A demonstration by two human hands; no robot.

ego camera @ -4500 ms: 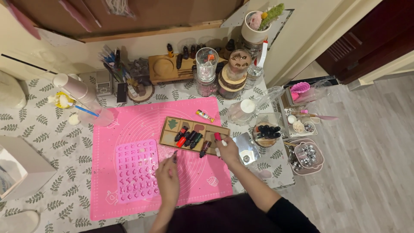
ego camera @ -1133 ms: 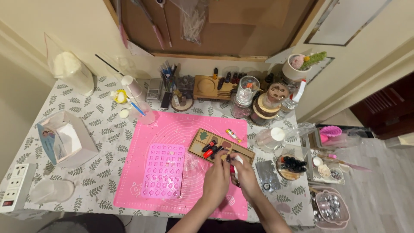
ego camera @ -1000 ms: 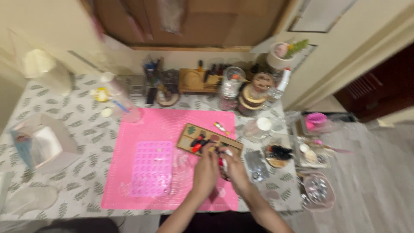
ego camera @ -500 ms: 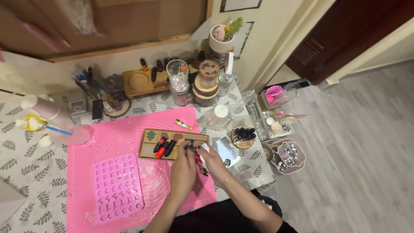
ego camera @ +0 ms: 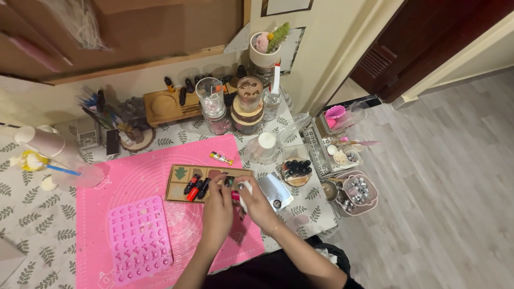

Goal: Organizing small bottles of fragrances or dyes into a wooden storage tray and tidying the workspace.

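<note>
My left hand and my right hand meet over the right end of a flat wooden tray on a pink silicone mat. Between them they grip a small pink-red bottle, and a white piece shows at my right fingers. Which hand carries the bottle I cannot tell. Several red and black little bottles lie in the tray beside a green tree shape. A pink mould with many small cavities lies left of my left hand.
A small tube lies on the mat behind the tray. A bowl of dark bottles, a foil sheet and pink baskets of metal bits stand to the right. Jars, a wooden holder and a plant pot line the wall.
The view has swung about over the table. My left hand, earlier apart from the right on the mat, has joined it at the tray's right end, both closed round the small bottle.
</note>
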